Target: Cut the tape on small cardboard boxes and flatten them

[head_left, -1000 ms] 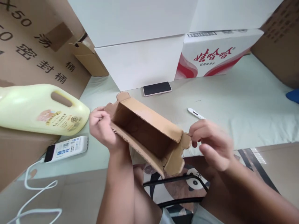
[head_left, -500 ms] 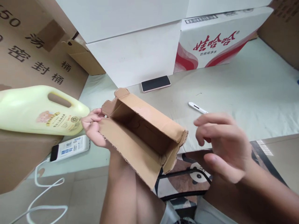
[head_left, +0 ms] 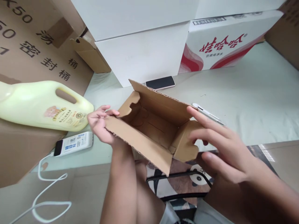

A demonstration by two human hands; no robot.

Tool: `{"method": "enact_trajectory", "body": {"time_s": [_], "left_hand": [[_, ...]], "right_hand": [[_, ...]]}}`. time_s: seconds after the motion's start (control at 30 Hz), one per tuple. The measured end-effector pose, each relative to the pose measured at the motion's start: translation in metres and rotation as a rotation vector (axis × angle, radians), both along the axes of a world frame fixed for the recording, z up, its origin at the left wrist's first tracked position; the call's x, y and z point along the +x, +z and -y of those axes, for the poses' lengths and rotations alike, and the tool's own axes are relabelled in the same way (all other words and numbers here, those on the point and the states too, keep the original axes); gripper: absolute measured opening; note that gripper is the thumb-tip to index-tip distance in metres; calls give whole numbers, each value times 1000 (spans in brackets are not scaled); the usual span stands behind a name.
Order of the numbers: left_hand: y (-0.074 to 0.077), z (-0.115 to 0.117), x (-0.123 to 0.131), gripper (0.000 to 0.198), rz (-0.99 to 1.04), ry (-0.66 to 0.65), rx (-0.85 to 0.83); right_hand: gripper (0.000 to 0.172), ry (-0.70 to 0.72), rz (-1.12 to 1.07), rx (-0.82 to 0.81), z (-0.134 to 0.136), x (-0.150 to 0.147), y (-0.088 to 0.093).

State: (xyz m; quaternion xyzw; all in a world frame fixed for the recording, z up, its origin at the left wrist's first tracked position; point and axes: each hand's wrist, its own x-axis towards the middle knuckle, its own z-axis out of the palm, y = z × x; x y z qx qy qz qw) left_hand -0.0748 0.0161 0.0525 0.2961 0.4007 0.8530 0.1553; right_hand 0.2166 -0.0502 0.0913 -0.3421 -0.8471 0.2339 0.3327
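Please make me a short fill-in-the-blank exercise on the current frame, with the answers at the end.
1. The left hand grips the cardboard box, whose top is ____.
2. Of the yellow jug and the phone, the one nearer the left hand is the ____.
3. The phone lies with its screen facing ____.
4. The large lettering on the white carton is coloured ____.

Missing words: open; yellow jug; up; red.

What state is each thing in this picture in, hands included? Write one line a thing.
Small cardboard box: open, flaps spread
Left hand: gripping the box's left end
Right hand: fingers spread at the right-end flap
Phone: lying flat, screen dark
White power bank: cable plugged in
Pale yellow bottle: capped or not, cannot tell
White pen-shaped tool: lying down
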Motion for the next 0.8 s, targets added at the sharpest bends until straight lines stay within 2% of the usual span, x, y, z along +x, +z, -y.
{"method": "enact_trajectory", "body": {"time_s": [0.1, 0.2, 0.33, 0.43, 0.47, 0.53, 0.6, 0.67, 0.73, 0.8], "left_hand": [[0, 1, 6, 10, -91, -28, -19], [2, 2, 11, 15, -113, -40, -45], [-2, 1, 11, 17, -197, -24, -65], [-11, 0, 7, 17, -337, 27, -118], [-14, 0, 5, 23, -376, 50, -141], [-19, -1, 2, 40, -442, 94, -192], [-21, -1, 0, 48, -515, 113, -251], [-20, 1, -1, 43, -641, 89, -310], [-17, 4, -2, 37, -809, 21, -354], [-14, 6, -3, 36, -925, -40, -366]], "right_hand": [[32, -45, -120, -77, -7, -4, -11], [40, -142, -119, -96, -14, -13, -22], [51, -191, -126, 71, -21, -24, -35], [62, -314, -204, 252, -24, -26, -42], [68, -333, -230, 264, -24, -26, -44], [77, -278, -255, 191, -25, -26, -46], [75, -160, -235, 93, -24, -25, -47], [62, -81, -198, 46, -23, -24, -47], [50, -55, -186, 33, -23, -23, -46], [45, -41, -191, 16, -24, -22, -45]]}}
